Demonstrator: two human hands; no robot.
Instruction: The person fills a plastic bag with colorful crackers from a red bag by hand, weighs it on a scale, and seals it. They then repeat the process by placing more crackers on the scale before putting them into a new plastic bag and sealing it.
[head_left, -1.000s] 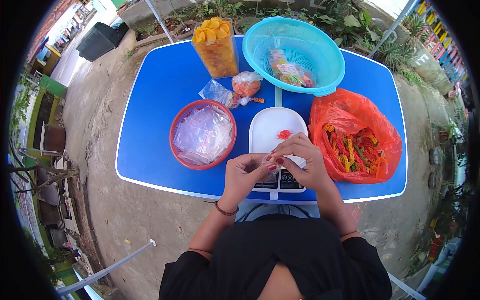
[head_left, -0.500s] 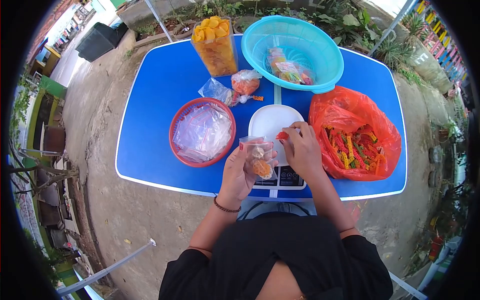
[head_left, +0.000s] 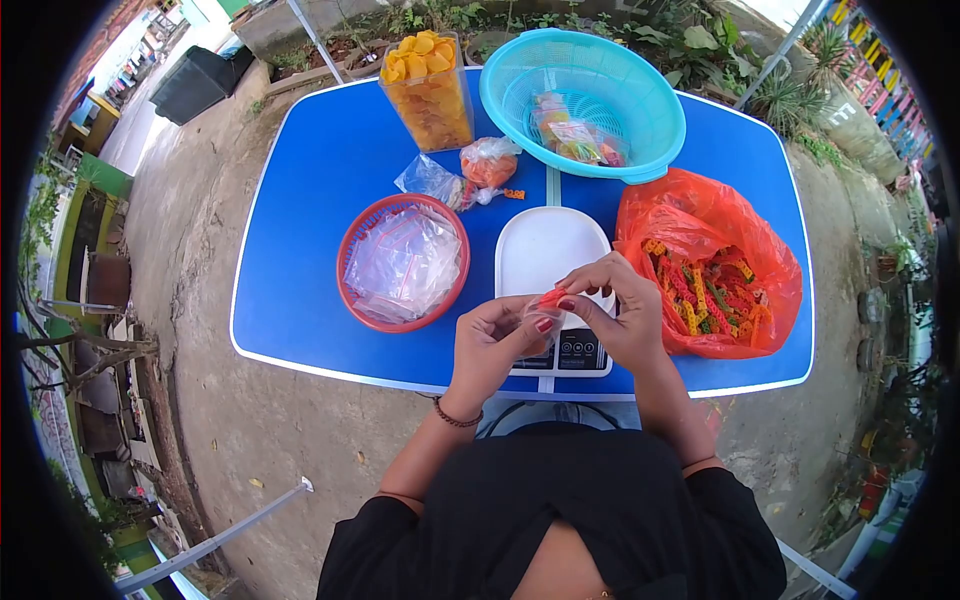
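Note:
My left hand (head_left: 497, 342) is closed on a small clear plastic bag (head_left: 538, 338), mostly hidden behind its fingers. Right beside it, my right hand (head_left: 622, 315) pinches a red snack piece (head_left: 552, 298) at the bag's mouth. Both hands are over the front of a white kitchen scale (head_left: 545, 255); its dark button panel (head_left: 580, 348) shows between them. To the right lies an open red plastic bag (head_left: 690, 205) holding red, yellow and green crinkled snack pieces (head_left: 705, 300). On the left, a red basket (head_left: 345, 270) contains a pile of clear zip bags (head_left: 405, 262).
At the back of the blue table (head_left: 290, 220) stand a clear container of yellow chips (head_left: 428, 100) and a turquoise basket (head_left: 505, 110) with filled packets (head_left: 575, 135) inside. Between them and the scale lie a knotted bag of orange snacks (head_left: 488, 165) and another clear bag (head_left: 430, 180).
My right hand has brought the red piece left to the small bag's mouth. My left hand has turned, so the bag's contents, visible before, are now mostly covered.

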